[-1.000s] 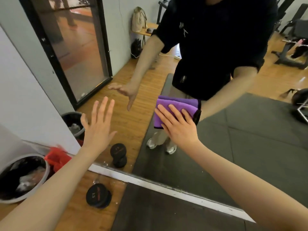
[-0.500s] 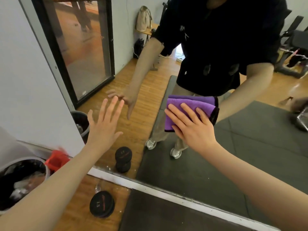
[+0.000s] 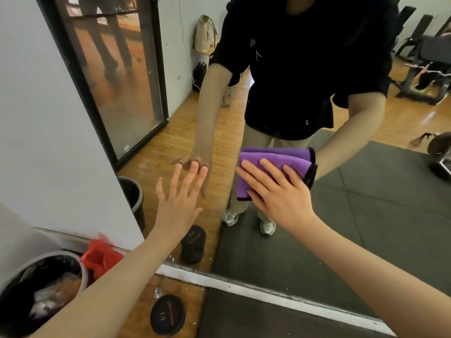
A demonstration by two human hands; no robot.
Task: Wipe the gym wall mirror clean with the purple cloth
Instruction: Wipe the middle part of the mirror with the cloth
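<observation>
Pressing flat on the folded purple cloth [image 3: 273,164], the right hand [image 3: 280,193] keeps its fingers straight and spread, and holds the cloth against the glass of the wall mirror [image 3: 366,215]. The left hand [image 3: 180,201] is released, fingers straight and apart, with the fingertips at the mirror surface. Below on the wooden floor, a black dumbbell [image 3: 167,314] lies near a grey waste bin [image 3: 84,272] with a red bag [image 3: 102,257] beside it.

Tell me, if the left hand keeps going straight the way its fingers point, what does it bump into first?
Probably the mirror. The left hand is open and points at the glass, fingertips nearly meeting their reflection, with nothing in between. Whether they already touch is hard to tell.
</observation>
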